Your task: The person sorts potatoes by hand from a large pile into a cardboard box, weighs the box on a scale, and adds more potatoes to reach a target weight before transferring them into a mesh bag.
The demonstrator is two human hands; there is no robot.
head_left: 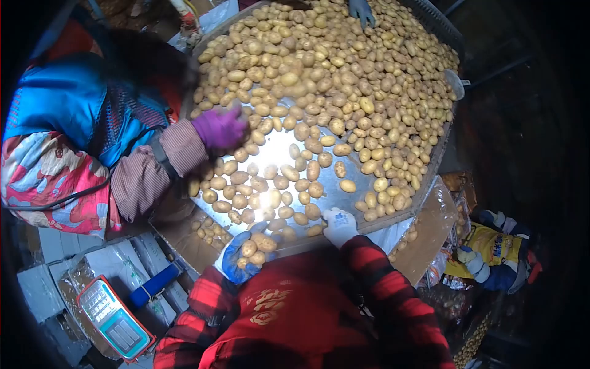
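Observation:
My left hand [232,257], in a blue and white glove, cups several small potatoes [265,242] at the front rim of a metal sorting table [353,203]. The glove's fingers are curled around them from below. My right hand [340,226], in a white glove, rests at the same rim further right, back upward. Its fingers are partly foreshortened and look slightly apart, with no potato visible in them. A potato [315,230] lies just left of it. Loose potatoes [246,190] are spread over the shiny metal in front of both hands.
A large potato heap [369,92] covers the table's far and right parts. At left, a co-worker's purple-gloved hand [222,127] reaches over the table; another gloved hand [361,11] is at the far edge. A scale [115,317], cardboard [433,221] and a yellow-clad person [485,252] surround the table.

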